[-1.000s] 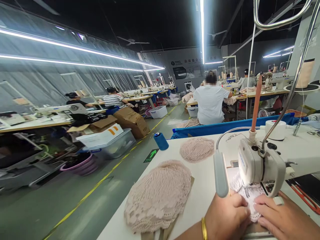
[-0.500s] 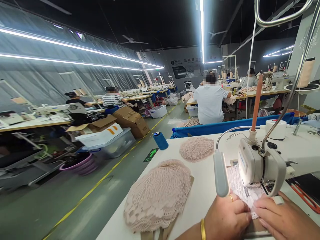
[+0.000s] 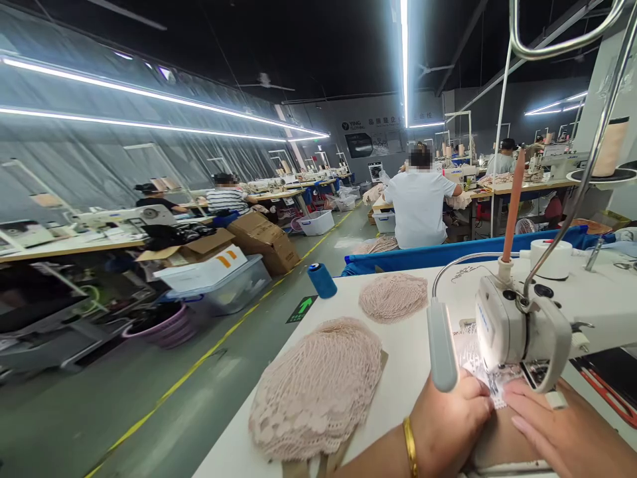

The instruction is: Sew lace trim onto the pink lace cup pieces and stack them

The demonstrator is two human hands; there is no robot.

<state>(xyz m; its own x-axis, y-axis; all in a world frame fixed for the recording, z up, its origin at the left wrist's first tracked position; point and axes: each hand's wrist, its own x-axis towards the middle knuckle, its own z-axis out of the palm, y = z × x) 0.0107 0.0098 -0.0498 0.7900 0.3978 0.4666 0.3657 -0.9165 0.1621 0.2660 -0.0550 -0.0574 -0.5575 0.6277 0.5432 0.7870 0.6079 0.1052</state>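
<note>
A white sewing machine (image 3: 502, 318) stands at the right of the table, its small lamp (image 3: 442, 348) lighting the needle area. A pale lace piece (image 3: 470, 352) lies under the presser foot. My left hand (image 3: 450, 418), with a gold bangle (image 3: 410, 446) at the wrist, has its fingers curled on the lace's near left edge. On the other side, my right hand (image 3: 552, 418) lies with straight fingers flat against the lace near the needle. The needle tip is hard to make out. A large stack of beige lace pieces (image 3: 318, 388) and a smaller lace stack (image 3: 393, 297) lie left of the machine.
A blue thread cone (image 3: 322, 281) stands at the table's far left corner. Orange-handled scissors (image 3: 604, 392) lie at the right beside a black object. A blue cloth trough (image 3: 462, 251) runs behind the table. Co-workers sit ahead, one in a white shirt (image 3: 421, 206).
The lace has moved away from me under the presser foot, leaving less of it near my fingers. Both hands have moved slightly forward with it. The view has shifted a little.
</note>
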